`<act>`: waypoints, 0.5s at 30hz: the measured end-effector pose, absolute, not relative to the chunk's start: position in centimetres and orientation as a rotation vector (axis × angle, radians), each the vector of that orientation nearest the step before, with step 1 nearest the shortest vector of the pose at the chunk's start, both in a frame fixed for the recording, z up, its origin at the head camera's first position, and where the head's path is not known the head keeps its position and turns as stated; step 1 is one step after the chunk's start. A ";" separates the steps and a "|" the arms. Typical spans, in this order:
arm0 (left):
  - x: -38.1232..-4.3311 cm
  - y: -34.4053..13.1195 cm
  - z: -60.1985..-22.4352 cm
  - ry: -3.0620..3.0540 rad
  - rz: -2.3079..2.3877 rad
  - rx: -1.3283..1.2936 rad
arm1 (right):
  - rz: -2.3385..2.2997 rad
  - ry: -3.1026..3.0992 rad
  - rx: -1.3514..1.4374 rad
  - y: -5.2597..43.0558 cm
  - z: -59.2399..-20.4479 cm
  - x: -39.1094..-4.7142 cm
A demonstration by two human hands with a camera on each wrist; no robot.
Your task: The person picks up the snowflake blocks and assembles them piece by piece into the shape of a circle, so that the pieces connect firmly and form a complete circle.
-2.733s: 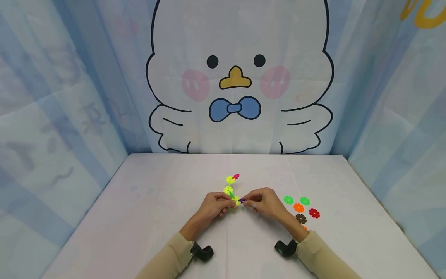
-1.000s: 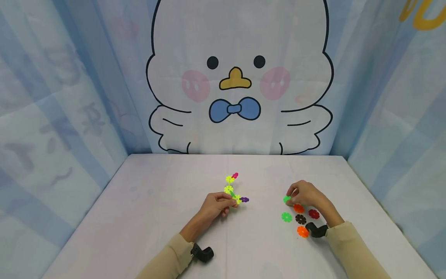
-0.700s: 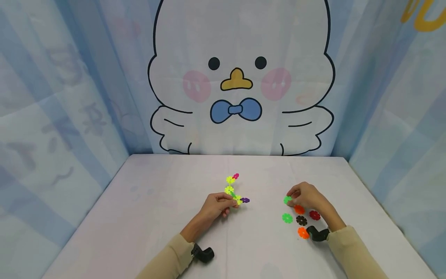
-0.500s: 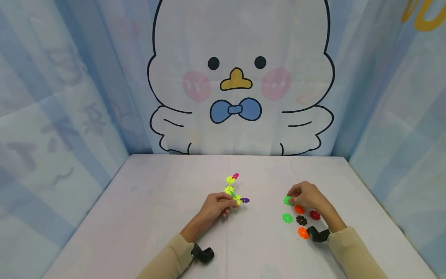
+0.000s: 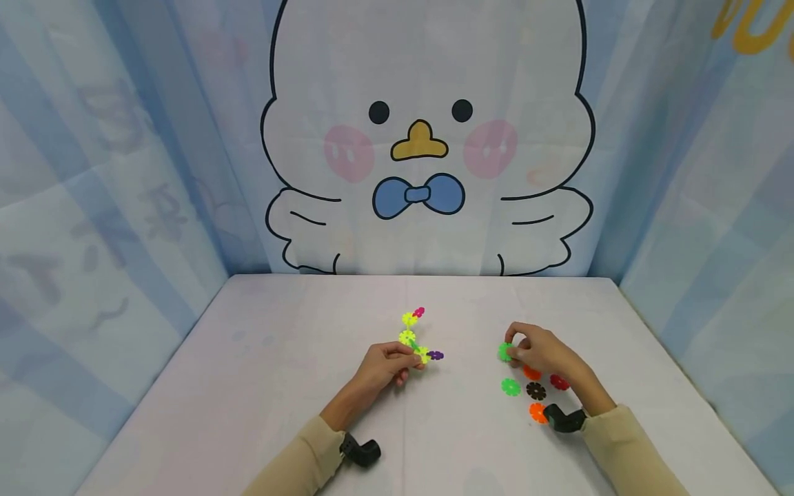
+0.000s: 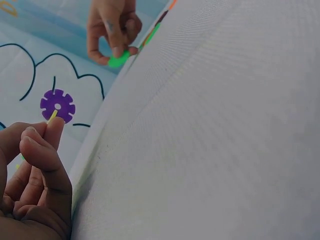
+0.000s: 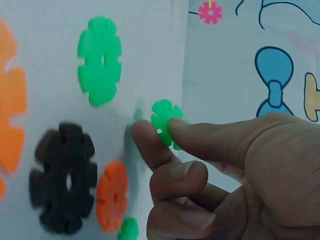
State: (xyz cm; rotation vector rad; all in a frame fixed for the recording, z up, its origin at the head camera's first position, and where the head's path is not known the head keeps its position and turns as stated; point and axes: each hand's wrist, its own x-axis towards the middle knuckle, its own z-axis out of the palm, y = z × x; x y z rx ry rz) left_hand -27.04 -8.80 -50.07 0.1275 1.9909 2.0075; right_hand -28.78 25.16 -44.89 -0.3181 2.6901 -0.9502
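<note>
In the head view my left hand (image 5: 392, 362) pinches a chain of interlocking plastic flower discs by its lower yellow disc (image 5: 424, 354). Further up the chain are more yellow discs (image 5: 406, 337) and a pink disc (image 5: 419, 312) at the far end. A purple disc (image 5: 435, 355) sticks out to the right, slotted onto the yellow edge; the left wrist view shows its round centre hole. To the right, my right hand (image 5: 541, 348) holds a green disc (image 5: 505, 351) between thumb and finger, tipped up over the table in the right wrist view.
Loose discs lie around and below my right hand: a green one (image 5: 511, 387), a black-brown one (image 5: 536, 390), a red one (image 5: 559, 381) and orange ones (image 5: 538, 412). The white table (image 5: 298, 324) ends at a curtain with a cartoon bird.
My right hand has left the purple disc on the chain and moved right to the loose discs. It has taken a green disc, now turned up and shifted slightly left. My left hand stays put.
</note>
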 end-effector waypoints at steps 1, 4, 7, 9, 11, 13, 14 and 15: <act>-27.0 -8.8 -50.1 1.992 2.006 0.127 | -0.977 2.681 -0.336 25.0 -45.0 -28.8; -27.0 -8.8 -50.0 1.992 2.002 0.121 | -1.025 2.659 -0.404 24.4 -45.2 -28.8; -27.0 -8.8 -50.0 1.990 1.997 0.114 | -1.058 2.635 -0.427 23.8 -45.4 -28.9; -26.9 -8.8 -49.9 1.987 1.999 0.113 | -1.084 2.615 -0.435 23.4 -45.5 -28.9; -26.9 -8.9 -49.8 1.985 2.001 0.116 | -1.112 2.593 -0.419 23.0 -45.6 -28.8; -26.9 -8.9 -49.7 1.984 2.003 0.119 | -1.140 2.568 -0.426 22.4 -45.7 -28.8; -26.8 -8.9 -49.7 1.984 2.003 0.120 | -1.149 2.558 -0.430 22.2 -45.8 -28.8; -26.9 -8.9 -49.7 1.984 2.003 0.123 | -1.156 2.549 -0.435 21.9 -45.8 -28.8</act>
